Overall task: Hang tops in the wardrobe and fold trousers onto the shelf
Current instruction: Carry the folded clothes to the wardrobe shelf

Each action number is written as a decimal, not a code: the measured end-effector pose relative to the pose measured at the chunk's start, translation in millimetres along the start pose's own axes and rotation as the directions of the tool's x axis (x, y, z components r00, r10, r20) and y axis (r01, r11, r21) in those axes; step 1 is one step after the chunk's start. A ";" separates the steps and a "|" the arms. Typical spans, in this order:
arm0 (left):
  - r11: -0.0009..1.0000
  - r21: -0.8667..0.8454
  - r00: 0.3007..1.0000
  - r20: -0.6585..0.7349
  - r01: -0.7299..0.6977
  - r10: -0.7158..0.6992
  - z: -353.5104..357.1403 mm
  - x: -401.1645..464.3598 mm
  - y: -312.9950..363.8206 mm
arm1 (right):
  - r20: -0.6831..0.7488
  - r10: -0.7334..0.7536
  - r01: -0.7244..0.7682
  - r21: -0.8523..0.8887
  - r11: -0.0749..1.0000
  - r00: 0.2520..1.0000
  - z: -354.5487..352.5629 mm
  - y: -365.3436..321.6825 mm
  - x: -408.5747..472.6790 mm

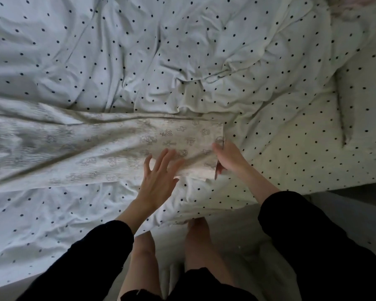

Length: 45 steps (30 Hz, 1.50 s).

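Hands (159,181) (228,158) — 2, on 1 trousers (117,146)

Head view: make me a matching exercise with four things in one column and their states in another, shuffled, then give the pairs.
Things:
1. left hand
2. right hand
3. trousers
4. duvet

States:
A. dotted and rumpled
B. fingers spread flat on the fabric
C. laid lengthwise across the bed
D. gripping the fabric's end

Pairs: 1-B, 2-D, 3-C, 4-A
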<state>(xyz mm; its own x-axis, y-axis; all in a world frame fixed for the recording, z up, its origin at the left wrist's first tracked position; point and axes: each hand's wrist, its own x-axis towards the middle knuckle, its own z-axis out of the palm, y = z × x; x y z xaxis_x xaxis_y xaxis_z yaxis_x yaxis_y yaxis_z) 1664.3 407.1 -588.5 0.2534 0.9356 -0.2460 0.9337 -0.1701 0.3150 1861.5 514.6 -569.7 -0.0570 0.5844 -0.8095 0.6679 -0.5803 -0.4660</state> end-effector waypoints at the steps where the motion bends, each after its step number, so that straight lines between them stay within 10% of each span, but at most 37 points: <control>1: 1.000 0.014 1.000 0.008 0.015 -0.016 1.1 -0.6 -0.6 | 0.014 0.050 -0.050 -0.013 0.999 0.999 2.5 1.6 -2.7; 18: 0.996 0.042 0.981 0.174 0.077 -0.083 11.4 -1.0 0.8 | 0.036 0.150 -0.154 0.169 0.973 0.988 2.4 -1.2 -6.9; 26: 0.979 -0.030 0.979 -0.032 0.203 -0.203 1.6 -4.9 -5.9 | 0.023 -0.117 0.092 0.475 0.875 0.993 -17.1 -46.0 -11.5; 34: 0.982 -0.002 0.911 0.373 0.190 -0.175 -1.2 14.5 -2.9 | 0.043 0.203 -0.208 0.244 0.947 0.978 -2.3 9.1 -5.6; 45: 0.991 0.030 0.938 0.320 0.130 -0.132 12.8 -13.9 -8.3 | 0.078 0.318 -0.325 0.355 0.877 0.945 35.6 27.7 -26.4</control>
<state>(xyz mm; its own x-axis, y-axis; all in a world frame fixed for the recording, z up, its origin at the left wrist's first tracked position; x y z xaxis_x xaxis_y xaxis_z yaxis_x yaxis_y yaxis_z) 1656.2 391.6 -599.5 0.1952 0.8009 -0.5661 0.9659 -0.0568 0.2527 1855.1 462.9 -574.0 0.1009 0.3230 -0.9410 0.3408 -0.8998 -0.2723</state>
